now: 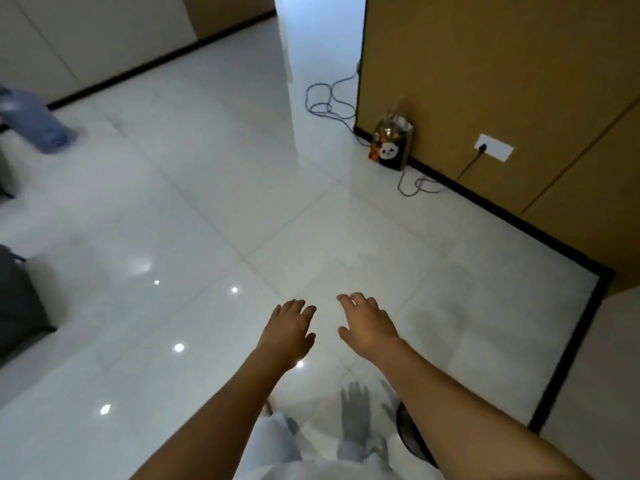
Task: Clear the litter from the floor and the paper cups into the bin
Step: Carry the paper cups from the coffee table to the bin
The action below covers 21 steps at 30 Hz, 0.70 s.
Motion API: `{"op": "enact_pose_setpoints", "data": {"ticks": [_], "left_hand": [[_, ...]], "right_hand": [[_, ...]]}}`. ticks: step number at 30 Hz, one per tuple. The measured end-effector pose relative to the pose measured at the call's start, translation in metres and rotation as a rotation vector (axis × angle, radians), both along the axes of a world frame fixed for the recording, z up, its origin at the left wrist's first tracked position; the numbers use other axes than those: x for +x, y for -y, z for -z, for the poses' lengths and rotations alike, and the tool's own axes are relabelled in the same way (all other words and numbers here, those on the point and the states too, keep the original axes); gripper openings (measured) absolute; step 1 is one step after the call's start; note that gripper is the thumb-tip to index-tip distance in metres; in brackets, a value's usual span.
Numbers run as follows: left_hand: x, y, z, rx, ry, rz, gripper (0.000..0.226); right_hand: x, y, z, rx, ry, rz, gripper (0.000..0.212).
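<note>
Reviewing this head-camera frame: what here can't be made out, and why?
- Bin and paper cups: none identifiable in the head view.
- Blue object, far left: motion-blurred and cut by the frame edge; identity unclear.
- Dark grey item, left edge: cropped, unidentifiable.
- Panda bag by the wall: contents too small to tell.
- Left hand and right hand: both open, palms hidden.

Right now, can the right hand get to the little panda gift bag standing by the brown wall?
Probably not yet. The right hand is open over bare white tile floor, and the panda gift bag stands far ahead against the brown wall. Nothing blocks the way; walking closer should work.
</note>
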<state>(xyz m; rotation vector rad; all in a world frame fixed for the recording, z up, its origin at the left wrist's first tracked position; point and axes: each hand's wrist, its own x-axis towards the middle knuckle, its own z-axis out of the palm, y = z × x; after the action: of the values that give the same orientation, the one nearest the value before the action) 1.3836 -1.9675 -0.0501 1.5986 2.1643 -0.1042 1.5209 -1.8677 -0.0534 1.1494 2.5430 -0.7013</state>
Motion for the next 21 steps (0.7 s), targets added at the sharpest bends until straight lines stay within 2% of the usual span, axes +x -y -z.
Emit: {"op": "enact_pose_setpoints", "data": {"ticks": [9, 15, 21], "left_hand": [[-0.22, 0.16, -0.014, 0.042, 0.031, -0.536, 0.054], [-0.344, 0.25, -0.026, 0.058, 0.026, -0.761, 0.052], [-0.44, 0.283, -0.023, 0.085, 0.065, -0.916, 0.053]], "right_hand": [[-0.264, 0.103, -0.013, -0.036, -0.016, -0.406, 0.06], [-0.406, 0.17, -0.015, -0.056, -0.01, -0.588, 0.061], [-0.524, 0.185, -0.017, -0.02, 0.005, -0.74, 0.061]]}}
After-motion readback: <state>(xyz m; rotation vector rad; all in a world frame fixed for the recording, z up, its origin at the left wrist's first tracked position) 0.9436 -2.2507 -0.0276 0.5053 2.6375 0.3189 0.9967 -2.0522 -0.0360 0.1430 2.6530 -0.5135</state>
